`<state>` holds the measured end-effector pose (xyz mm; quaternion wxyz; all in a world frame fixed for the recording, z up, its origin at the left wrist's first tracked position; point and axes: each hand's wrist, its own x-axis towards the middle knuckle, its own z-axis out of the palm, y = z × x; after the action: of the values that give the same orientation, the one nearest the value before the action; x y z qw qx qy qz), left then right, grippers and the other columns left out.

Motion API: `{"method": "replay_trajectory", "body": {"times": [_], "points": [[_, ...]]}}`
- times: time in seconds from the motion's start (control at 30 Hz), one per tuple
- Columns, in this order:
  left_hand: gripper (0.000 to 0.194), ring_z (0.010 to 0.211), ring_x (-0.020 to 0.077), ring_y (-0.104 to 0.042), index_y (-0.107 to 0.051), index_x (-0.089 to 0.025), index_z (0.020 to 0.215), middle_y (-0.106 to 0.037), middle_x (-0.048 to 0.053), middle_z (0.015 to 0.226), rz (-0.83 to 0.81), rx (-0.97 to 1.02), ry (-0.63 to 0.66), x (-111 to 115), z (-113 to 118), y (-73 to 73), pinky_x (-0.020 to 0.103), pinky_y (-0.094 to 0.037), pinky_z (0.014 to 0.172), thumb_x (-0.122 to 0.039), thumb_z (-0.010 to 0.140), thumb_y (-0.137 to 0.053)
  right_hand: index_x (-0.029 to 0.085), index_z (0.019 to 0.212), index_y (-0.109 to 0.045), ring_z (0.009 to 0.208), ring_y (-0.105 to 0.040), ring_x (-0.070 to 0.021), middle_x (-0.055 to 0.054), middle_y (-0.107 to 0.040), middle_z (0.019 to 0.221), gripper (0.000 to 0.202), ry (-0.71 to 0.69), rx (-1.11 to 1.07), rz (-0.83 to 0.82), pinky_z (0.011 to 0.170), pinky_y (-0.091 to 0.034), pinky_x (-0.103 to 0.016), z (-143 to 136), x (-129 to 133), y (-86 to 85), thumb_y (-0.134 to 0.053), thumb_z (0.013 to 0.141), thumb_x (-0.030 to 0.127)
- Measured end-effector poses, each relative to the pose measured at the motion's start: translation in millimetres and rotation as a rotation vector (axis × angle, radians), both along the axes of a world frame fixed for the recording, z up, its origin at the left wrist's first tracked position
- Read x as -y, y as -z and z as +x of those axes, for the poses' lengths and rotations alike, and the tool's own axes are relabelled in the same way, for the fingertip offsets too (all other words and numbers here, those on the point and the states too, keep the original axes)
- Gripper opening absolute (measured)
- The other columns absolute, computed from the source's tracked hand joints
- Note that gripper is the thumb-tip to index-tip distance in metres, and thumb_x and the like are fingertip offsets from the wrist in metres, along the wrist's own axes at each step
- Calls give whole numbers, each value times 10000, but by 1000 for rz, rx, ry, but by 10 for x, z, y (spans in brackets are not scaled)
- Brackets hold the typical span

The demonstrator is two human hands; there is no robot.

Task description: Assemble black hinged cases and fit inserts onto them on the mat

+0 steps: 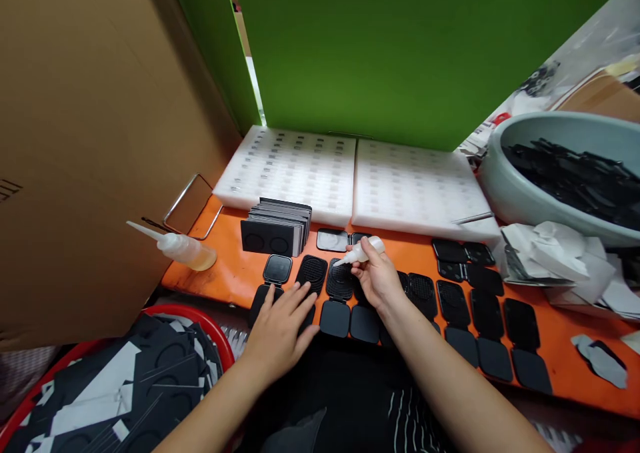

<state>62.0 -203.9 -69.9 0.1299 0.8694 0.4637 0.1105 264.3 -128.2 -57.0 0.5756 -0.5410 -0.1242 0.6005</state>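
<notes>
In my right hand (377, 276) is a small white squeeze bottle (367, 249), its thin nozzle tilted down to the left. The tip is at the ridged upper half of an opened black hinged case (340, 281); I cannot tell whether it touches. My left hand (283, 329) lies with fingers spread over the lower parts of the black cases at the left end of the row. More opened black cases (454, 304) line the front of the orange table (233, 259), each a textured half joined to a smooth one.
Two white foam blocks (300, 173) stand at the back, behind a stack of black cards (270, 236). A larger bottle of yellowish liquid (187, 249) leans at left. A red tub of scraps (223, 336) sits below. At right are a grey basin (505, 166) and crumpled paper (555, 249).
</notes>
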Motion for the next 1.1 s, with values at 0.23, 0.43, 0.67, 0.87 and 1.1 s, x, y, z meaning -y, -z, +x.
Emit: {"method": "replay_trajectory", "body": {"times": [0.23,0.43,0.67,0.87,1.1], "points": [[590,1289,264,-396,-370,-202,1371,-390,110,1426,-44,-94,67,12,0,160,479,-342,1037,-404,848,-556,167,796,-566,519,-557,-114,-25,-671,742,355,-210,335,218,409,-465,-213,-374,-184,170,-672,675,484],[636,1293,248,-392,-377,-200,1365,-398,106,1421,-65,-62,60,-4,-15,181,446,-377,1026,-445,819,-590,190,890,-553,588,-595,-159,-20,-656,767,349,-271,602,244,440,-471,-254,-513,-270,318,-611,731,495],[646,1293,251,-391,-386,-215,1358,-414,98,1414,-102,-28,61,-17,-19,171,459,-378,1027,-434,798,-620,212,888,-586,637,-595,-169,-7,-661,745,295,-274,749,313,540,-480,-281,-539,-282,402,-622,728,458],[647,1286,256,-401,-408,-211,1344,-421,97,1408,-134,-28,48,-26,-15,148,456,-379,1028,-414,779,-649,210,888,-588,654,-607,-179,-21,-676,775,312,-253,730,317,534,-477,-280,-510,-310,402,-635,714,465],[631,1291,248,-394,-385,-223,1358,-403,87,1422,-141,-21,43,-23,-18,147,450,-375,1029,-412,803,-619,176,813,-551,506,-577,-148,-45,-679,760,345,-184,569,191,408,-423,-254,-417,-272,317,-616,713,501]]}}
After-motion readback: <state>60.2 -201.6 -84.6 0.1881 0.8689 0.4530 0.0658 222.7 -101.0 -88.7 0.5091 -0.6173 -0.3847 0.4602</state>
